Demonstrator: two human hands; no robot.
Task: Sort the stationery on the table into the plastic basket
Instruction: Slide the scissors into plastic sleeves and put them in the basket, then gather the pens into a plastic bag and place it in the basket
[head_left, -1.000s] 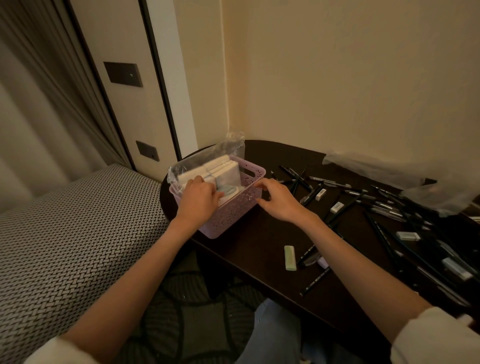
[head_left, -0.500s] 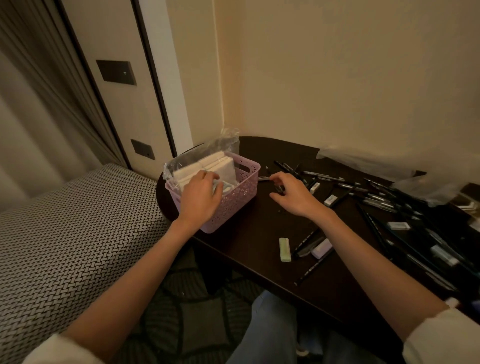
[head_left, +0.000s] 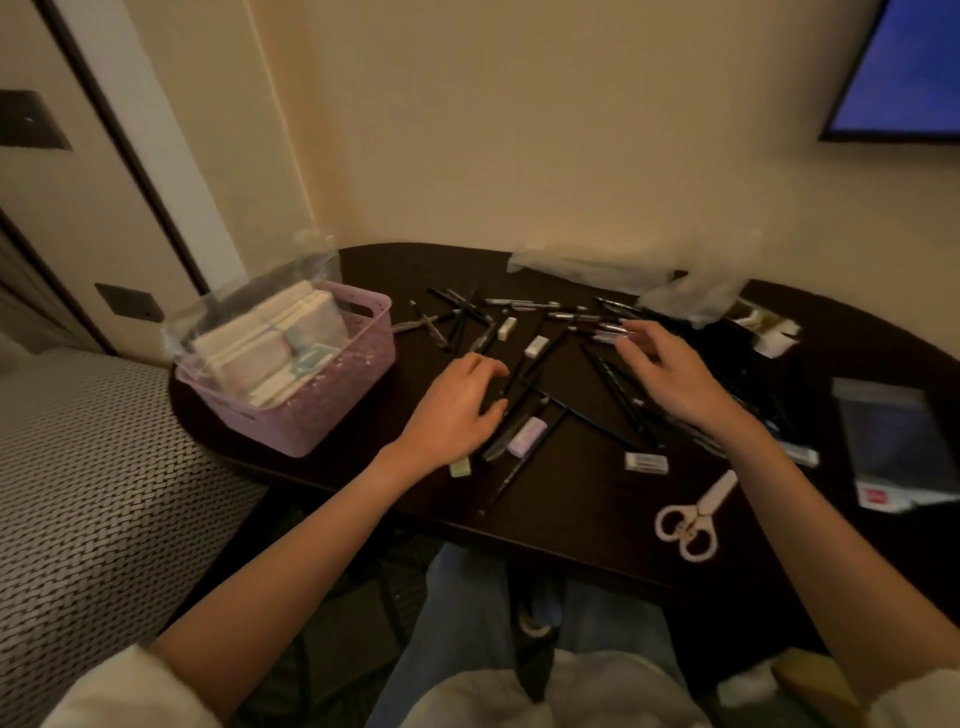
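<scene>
Leaving the basket (head_left: 311, 410) at the worktop's left edge, we've moved both hands, empty and spread, over the pens (head_left: 524, 382): left hand (head_left: 452, 410), right hand (head_left: 670, 374).

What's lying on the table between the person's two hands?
Between the left hand and right hand, the head view shows crossed black pens and a small white eraser on the dark table.

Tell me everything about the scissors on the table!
The scissors look pale pink or white, with two round loop handles and a light covered blade end. They are shut and lie flat on the dark table near its front edge, handles toward the person, tip pointing away and right. Nothing touches them except the table.
</scene>
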